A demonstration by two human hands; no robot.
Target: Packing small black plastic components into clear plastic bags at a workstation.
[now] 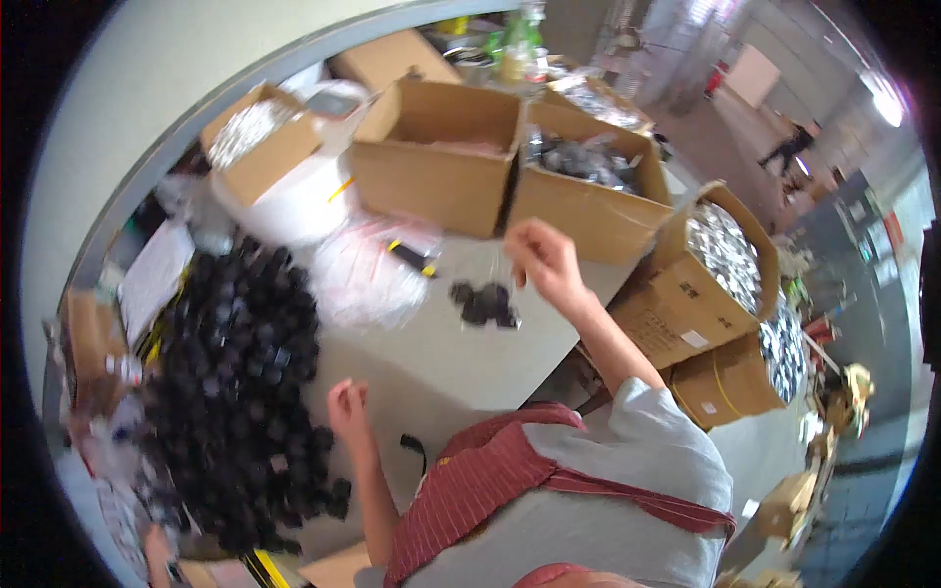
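My right hand (544, 263) is closed in a pinch, raised over the grey table (510, 365). From its fingers a clear plastic bag with several small black pieces (485, 304) hangs above the tabletop. My left hand (348, 407) has its fingers curled in, just right of a large pile of black pieces (240, 392); whether anything sits inside it cannot be made out. By my left forearm lies a curved black strip (415, 452). A heap of clear plastic bags (368, 279) lies beyond my left hand, with a yellow-and-black tool (412, 258) on it.
Two open cardboard boxes (436, 186) (588, 220) stand along the far edge. Boxes of silvery packets (723, 257) stand at the right, beside the table. A white tub (284, 211) bears a small box. Another person's hand (157, 549) shows at lower left; a distant person (789, 149) is far right.
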